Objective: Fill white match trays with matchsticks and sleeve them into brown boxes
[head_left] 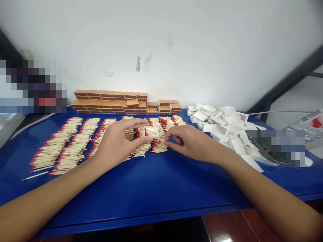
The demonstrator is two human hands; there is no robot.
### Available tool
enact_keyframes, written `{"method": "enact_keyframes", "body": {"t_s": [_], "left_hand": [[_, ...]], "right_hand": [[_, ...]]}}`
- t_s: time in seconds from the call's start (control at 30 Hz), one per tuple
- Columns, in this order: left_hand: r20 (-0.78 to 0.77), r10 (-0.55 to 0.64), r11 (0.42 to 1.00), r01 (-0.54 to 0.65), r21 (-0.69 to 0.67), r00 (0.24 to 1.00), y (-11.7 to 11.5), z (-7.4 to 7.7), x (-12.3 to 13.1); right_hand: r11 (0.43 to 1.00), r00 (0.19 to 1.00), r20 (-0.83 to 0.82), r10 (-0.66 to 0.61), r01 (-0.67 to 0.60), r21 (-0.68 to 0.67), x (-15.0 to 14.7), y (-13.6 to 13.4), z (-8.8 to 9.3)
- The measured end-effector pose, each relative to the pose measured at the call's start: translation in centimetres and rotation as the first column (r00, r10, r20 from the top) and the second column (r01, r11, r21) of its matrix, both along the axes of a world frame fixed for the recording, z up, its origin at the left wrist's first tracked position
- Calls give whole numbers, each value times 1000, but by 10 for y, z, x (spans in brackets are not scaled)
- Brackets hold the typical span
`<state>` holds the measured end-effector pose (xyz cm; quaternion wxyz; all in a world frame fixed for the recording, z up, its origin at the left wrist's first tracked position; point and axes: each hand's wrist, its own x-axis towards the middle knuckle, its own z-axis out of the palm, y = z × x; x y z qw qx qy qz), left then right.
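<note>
My left hand [118, 139] grips a small white matchbox tray [153, 135] between thumb and fingers, above the rows of matches. A few matches [150, 131] lie inside this tray. Just right of it hovers my right hand [185, 141], its fingers curled and the thumb close to the index fingertip. Whether anything sits in that pinch is hidden. Red-tipped matches [69, 148] are laid in several slanted rows on the blue table [151, 191]. Part of the middle rows is covered by my left hand.
Closed brown matchboxes [106, 104] are stacked along the white wall [191, 50]. A heap of white trays [222, 121] spreads over the right side. One loose match [35, 176] lies at the left. Plastic bags [310, 124] are at the far right.
</note>
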<state>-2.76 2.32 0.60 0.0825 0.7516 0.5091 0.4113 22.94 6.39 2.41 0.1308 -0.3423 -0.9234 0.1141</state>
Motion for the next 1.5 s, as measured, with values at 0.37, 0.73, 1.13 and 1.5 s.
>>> {"method": "enact_keyframes", "body": {"t_s": [0.37,0.73,1.13,1.5], "left_hand": [[-35,4,1000,-4,-2,999,1,1,-1],[-216,-36,999,42,24,976,5,-2,-5],[-274,-27,999,39,37,961,5,-5,-6],[-215,-7,999,18,51,977,4,-2,-5]], "right_hand": [[1000,1000,10,17,-17,-27,2,3,-3],[1000,1000,-10,5,-5,-3,1,0,1],[998,999,47,26,-23,-55,4,4,-1],[998,1000,29,6,-4,-68,5,0,2]]}}
